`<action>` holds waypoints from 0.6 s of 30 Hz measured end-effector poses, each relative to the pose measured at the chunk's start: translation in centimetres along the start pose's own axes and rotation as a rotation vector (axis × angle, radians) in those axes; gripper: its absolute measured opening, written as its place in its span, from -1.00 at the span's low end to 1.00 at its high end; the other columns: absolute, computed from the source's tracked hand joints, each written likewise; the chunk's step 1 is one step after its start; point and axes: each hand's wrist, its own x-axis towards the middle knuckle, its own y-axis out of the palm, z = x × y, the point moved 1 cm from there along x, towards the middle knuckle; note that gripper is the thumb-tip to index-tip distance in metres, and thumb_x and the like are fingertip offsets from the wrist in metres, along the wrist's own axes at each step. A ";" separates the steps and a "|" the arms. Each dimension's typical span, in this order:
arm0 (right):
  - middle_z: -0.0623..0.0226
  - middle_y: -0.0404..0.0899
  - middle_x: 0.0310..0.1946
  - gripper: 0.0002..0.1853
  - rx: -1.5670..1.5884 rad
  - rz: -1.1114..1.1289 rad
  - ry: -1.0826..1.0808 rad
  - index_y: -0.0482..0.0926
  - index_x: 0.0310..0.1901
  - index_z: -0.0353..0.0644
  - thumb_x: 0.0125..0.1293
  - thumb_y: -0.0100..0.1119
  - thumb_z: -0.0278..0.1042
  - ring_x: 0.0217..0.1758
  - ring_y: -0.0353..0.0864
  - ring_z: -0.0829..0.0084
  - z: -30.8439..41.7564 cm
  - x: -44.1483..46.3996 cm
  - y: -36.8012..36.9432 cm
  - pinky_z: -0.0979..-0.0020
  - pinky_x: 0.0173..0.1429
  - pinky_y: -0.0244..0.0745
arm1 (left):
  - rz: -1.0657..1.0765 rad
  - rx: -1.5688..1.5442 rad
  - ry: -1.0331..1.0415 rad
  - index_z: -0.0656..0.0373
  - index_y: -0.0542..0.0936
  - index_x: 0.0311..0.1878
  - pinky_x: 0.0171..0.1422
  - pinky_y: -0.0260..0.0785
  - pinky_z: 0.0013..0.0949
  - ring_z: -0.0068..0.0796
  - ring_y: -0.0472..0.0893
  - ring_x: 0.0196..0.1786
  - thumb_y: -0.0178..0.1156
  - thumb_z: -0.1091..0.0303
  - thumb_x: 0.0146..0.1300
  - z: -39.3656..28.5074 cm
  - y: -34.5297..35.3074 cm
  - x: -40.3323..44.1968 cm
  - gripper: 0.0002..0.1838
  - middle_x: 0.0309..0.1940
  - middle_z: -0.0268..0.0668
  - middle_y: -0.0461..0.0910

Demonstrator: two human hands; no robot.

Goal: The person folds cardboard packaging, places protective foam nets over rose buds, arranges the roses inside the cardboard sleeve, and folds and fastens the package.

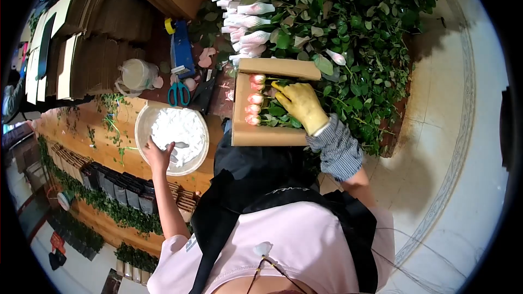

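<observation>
My left hand, bare, reaches over the near rim of a round white basin heaped with small white foam net sleeves. Its thumb and fingers are apart, and no held sleeve can be made out. My right hand wears a yellow glove and a striped sleeve cover. Its fingers lie stretched over leaves and stems beside a row of several pink roses, which rest on a piece of folded brown cardboard at my lap. The glove hides part of the stems.
Roses in white sleeves and a mass of leafy stems lie beyond and right. Teal scissors, a blue tape dispenser and a plastic jug stand beyond the basin. Cardboard stacks fill the far left.
</observation>
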 end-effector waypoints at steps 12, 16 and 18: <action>0.14 0.73 -0.21 -0.57 -0.240 0.527 0.074 0.59 0.00 -0.11 0.25 0.27 0.03 -0.13 0.72 0.14 5.9 -0.4 0.2 0.13 -0.04 0.58 | 0.413 -0.578 0.495 0.21 0.74 -0.16 -0.12 0.56 -0.14 0.01 0.71 -0.22 0.30 0.26 0.26 -27.4 -3.6 -0.3 -0.77 -0.33 -0.03 0.72; 0.26 0.76 -0.31 -0.69 -0.262 0.482 -0.047 0.66 -0.16 -0.09 0.29 0.22 -0.02 -0.22 0.77 0.28 5.7 0.9 3.1 0.20 -0.18 0.61 | 0.311 -0.613 0.544 0.23 0.74 -0.17 -0.13 0.55 -0.20 -0.05 0.73 -0.23 0.28 0.37 0.27 -27.8 -3.0 -0.6 -0.83 -0.33 -0.05 0.72; 0.30 0.75 -0.38 -0.73 -0.253 0.396 -0.054 0.67 -0.27 -0.09 0.26 0.23 -0.05 -0.30 0.76 0.32 5.5 0.6 3.3 0.20 -0.24 0.59 | 0.310 -0.632 0.544 0.22 0.74 -0.16 -0.12 0.55 -0.22 -0.05 0.73 -0.23 0.28 0.39 0.27 -27.7 -2.8 -0.5 -0.84 -0.32 -0.05 0.73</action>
